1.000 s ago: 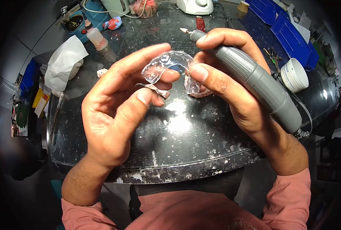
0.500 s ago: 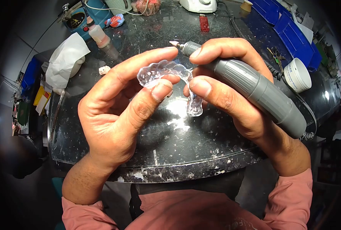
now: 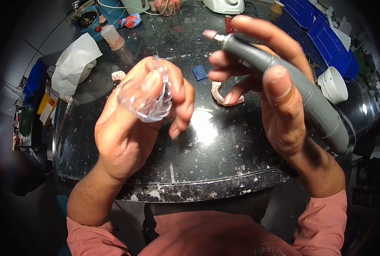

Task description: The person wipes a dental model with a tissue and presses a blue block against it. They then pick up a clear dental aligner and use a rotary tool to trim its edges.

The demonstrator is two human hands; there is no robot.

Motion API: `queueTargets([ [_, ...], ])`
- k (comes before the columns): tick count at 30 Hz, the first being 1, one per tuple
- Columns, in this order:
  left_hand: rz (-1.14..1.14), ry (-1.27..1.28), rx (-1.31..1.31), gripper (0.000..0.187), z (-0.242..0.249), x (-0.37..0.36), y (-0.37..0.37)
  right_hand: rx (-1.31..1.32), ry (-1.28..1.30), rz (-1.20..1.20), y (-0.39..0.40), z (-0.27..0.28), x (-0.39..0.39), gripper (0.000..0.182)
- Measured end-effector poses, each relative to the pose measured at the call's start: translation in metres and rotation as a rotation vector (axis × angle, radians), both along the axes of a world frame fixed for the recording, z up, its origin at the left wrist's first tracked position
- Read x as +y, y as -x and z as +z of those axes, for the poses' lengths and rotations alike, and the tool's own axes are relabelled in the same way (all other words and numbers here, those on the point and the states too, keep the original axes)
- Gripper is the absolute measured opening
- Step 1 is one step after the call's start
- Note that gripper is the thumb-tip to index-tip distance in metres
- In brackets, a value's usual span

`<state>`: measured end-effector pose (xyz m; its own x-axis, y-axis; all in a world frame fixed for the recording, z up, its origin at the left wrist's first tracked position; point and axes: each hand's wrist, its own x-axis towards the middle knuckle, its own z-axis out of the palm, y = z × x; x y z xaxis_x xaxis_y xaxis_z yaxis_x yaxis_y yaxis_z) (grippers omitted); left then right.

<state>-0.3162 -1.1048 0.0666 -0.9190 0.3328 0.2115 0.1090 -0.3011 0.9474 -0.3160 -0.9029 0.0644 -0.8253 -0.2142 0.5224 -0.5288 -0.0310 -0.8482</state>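
A clear plastic dental aligner (image 3: 152,112), curved like a dental arch and slightly blurred, is pinched in my left hand (image 3: 121,141). My right hand (image 3: 286,128) holds a grey rotary handpiece (image 3: 299,81), which rests between the thumb and the fingers, some of them spread. Its pale pinkish grinding tip (image 3: 209,34) points to the upper left, well apart from the aligner. Beneath the right fingers, a pinkish arch-shaped dental model (image 3: 217,94) lies on the table, partly covered by them.
On the dark, speckled table (image 3: 190,166) are a small blue square (image 3: 200,72), another small model piece (image 3: 118,76), a dropper bottle (image 3: 112,36) and white paper (image 3: 72,64). A white tub (image 3: 333,85) and blue trays (image 3: 333,47) stand right. A white control box (image 3: 224,6) sits behind.
My hands have moved apart. The left hand has turned the aligner over and drawn it left; the right hand has let go of the aligner and lifted away with the handpiece, uncovering the dental model.
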Motion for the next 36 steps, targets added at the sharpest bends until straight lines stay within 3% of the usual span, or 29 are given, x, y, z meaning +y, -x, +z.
queueTargets([
  [1,-0.119,-0.039,0.001,0.033,-0.003,-0.005,0.005,0.003,0.044,0.005,-0.001,0.001,-0.002,0.058],
  [2,-0.239,-0.079,0.000,0.033,-0.004,-0.008,0.007,0.121,0.030,0.119,0.007,-0.006,0.006,0.044],
  [4,-0.207,-0.107,-0.054,0.033,-0.007,-0.005,0.003,0.099,-0.077,0.035,0.003,-0.004,0.005,0.028],
  [5,-0.311,-0.078,-0.084,0.033,-0.007,-0.007,0.005,0.052,-0.001,0.001,-0.003,-0.003,-0.006,0.026],
  [6,-0.415,-0.050,-0.114,0.032,-0.008,-0.008,0.005,0.168,-0.108,0.089,0.003,-0.005,0.003,0.035],
  [8,-0.373,-0.095,-0.360,0.035,0.000,-0.005,-0.006,0.084,0.041,0.239,-0.001,-0.006,-0.003,0.041],
  [10,-0.450,-0.243,-0.476,0.033,-0.007,-0.010,-0.008,0.269,-0.056,0.220,0.004,-0.008,-0.003,0.043],
  [12,-0.541,-0.297,-0.500,0.040,-0.015,-0.011,-0.004,0.143,0.004,0.188,-0.002,-0.008,-0.005,0.042],
  [14,-0.382,-0.030,-0.312,0.056,-0.017,-0.007,-0.004,0.009,0.105,0.277,-0.003,-0.003,-0.003,0.042],
  [18,0.019,-0.072,0.018,0.059,-0.011,-0.001,0.005,0.073,0.098,0.031,-0.002,-0.017,-0.008,0.045],
  [21,0.022,0.070,0.203,0.047,-0.005,-0.007,0.008,-0.062,0.243,0.036,-0.007,-0.011,-0.010,0.047],
  [22,0.091,0.146,0.335,0.044,-0.005,-0.005,0.007,-0.059,0.245,0.034,-0.009,-0.004,-0.008,0.047],
  [25,0.071,0.138,0.337,0.047,-0.006,-0.008,0.003,-0.137,0.110,0.020,-0.012,0.009,0.000,0.049],
  [27,0.107,0.097,0.314,0.045,-0.007,-0.005,0.001,0.102,-0.021,-0.068,-0.008,0.001,0.003,0.051],
  [31,0.045,0.066,0.308,0.032,-0.009,-0.005,0.002,0.130,-0.308,-0.154,-0.014,0.023,0.004,0.056],
  [32,0.043,0.069,0.305,0.032,-0.010,-0.007,0.002,0.126,-0.306,-0.156,-0.013,0.018,0.003,0.056],
  [34,-0.037,0.095,0.324,0.034,-0.010,-0.013,0.005,0.297,-0.030,-0.130,-0.006,0.001,0.001,0.057],
  [36,-0.039,0.125,0.386,0.034,-0.011,-0.014,0.008,0.354,-0.043,-0.170,-0.001,0.000,0.006,0.055],
])
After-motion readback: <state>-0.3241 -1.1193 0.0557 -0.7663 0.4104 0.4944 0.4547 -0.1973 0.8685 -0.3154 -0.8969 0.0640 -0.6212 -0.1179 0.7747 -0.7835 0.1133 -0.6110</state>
